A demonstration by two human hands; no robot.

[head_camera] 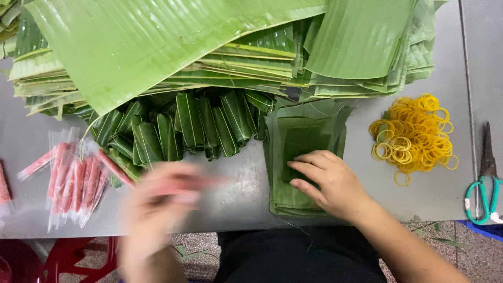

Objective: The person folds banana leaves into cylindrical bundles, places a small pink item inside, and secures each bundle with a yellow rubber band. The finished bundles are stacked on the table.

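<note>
My left hand (154, 207) is blurred with motion near the table's front edge, fingers closed on a pink stick wrapped in clear plastic (196, 183) that points right. My right hand (327, 181) rests flat, fingers apart, on a stack of cut green banana-leaf pieces (304, 133), holding nothing. A loose bunch of more pink plastic-wrapped sticks (76, 178) lies at the left. Several finished leaf-wrapped rolls (183, 128) are piled behind my left hand.
Large banana leaves (173, 47) in thick stacks fill the back of the grey metal table (424, 194). A heap of yellow rubber bands (416, 136) lies at the right, with teal-handled scissors (484, 183) beyond. A red stool (73, 259) stands below the table edge.
</note>
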